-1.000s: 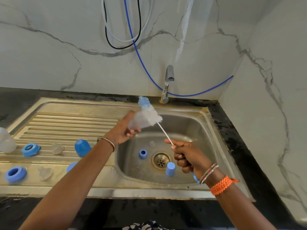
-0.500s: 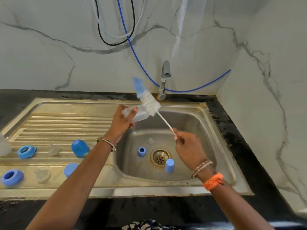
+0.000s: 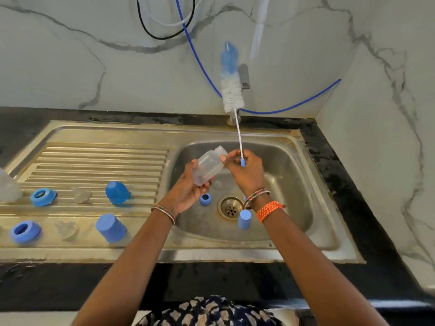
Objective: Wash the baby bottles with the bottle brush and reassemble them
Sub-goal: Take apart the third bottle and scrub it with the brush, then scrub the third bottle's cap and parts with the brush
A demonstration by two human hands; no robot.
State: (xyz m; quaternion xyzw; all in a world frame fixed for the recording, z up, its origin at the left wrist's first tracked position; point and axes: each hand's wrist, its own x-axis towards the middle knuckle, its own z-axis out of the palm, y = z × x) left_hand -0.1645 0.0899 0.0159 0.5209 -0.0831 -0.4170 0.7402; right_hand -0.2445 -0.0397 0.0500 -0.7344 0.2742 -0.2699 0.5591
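Two blue collars [image 3: 43, 196] lie on the drainboard left of the sink basin [image 3: 294, 184], with clear teats and blue caps [image 3: 117, 192]. Over the basin my left hand [image 3: 188, 191] grips a clear, empty, tilted baby bottle [image 3: 209, 169]. My right hand [image 3: 246, 171] pinches the bottle brush [image 3: 231, 90] handle; its white-and-blue bristles point up.

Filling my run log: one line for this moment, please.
left hand holds bottle | right hand holds brush, clear of bottle | over sink
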